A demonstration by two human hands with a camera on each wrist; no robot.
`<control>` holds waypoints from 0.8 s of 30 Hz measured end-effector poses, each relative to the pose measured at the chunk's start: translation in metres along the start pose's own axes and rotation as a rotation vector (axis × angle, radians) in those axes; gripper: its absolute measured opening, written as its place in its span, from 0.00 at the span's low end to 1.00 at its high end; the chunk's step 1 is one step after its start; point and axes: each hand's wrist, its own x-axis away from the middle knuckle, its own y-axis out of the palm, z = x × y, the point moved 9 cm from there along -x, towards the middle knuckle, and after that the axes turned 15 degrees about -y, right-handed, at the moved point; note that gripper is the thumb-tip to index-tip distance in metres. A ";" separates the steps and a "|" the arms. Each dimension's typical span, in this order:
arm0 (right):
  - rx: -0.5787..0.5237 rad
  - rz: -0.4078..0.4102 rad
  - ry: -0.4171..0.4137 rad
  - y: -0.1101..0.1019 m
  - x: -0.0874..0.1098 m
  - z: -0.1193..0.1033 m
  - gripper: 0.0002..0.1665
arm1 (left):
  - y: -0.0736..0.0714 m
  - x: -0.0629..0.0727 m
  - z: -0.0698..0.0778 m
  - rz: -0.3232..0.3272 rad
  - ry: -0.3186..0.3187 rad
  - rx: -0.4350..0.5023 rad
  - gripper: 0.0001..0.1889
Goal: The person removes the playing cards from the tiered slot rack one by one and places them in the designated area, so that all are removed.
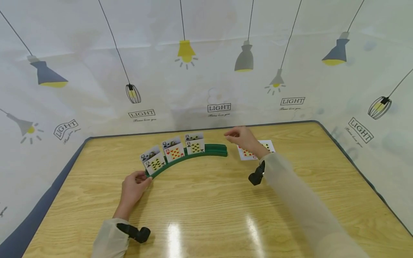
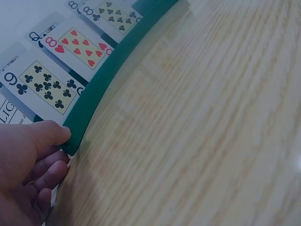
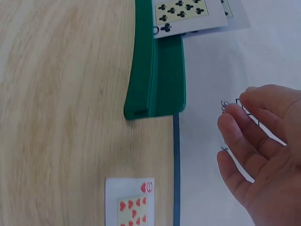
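A curved green card holder (image 1: pixel 215 149) stands on the table with playing cards in two rows. Its front row has the nine of clubs (image 2: pixel 47 87), the eight of hearts (image 2: pixel 77 49) and the eight of clubs (image 1: pixel 195 146). Behind these, further cards show only their upper parts, among them a queen (image 1: pixel 170 143). At the holder's left end, my left hand (image 1: pixel 133 188) pinches the rim between thumb and fingers. My right hand (image 1: pixel 243 139) hovers beyond the right end, fingers loosely bent and holding nothing. Loose cards (image 3: pixel 129 202), one with hearts, lie beneath it, partly covered in the head view.
The wooden table (image 1: pixel 193 200) reaches a dark edging strip at the back and sides. A pale backdrop (image 1: pixel 209 79) printed with hanging lamps rises behind and beside it. Each wrist wears a black camera (image 1: pixel 257 175). The holder's right stretch bears no cards.
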 end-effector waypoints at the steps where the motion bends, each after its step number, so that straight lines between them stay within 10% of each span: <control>1: -0.002 0.000 0.001 0.003 -0.001 0.000 0.16 | 0.000 0.000 0.000 0.000 0.000 0.001 0.19; 24: -0.073 0.011 -0.013 0.056 -0.018 -0.013 0.14 | 0.000 0.000 0.000 0.000 -0.007 0.007 0.19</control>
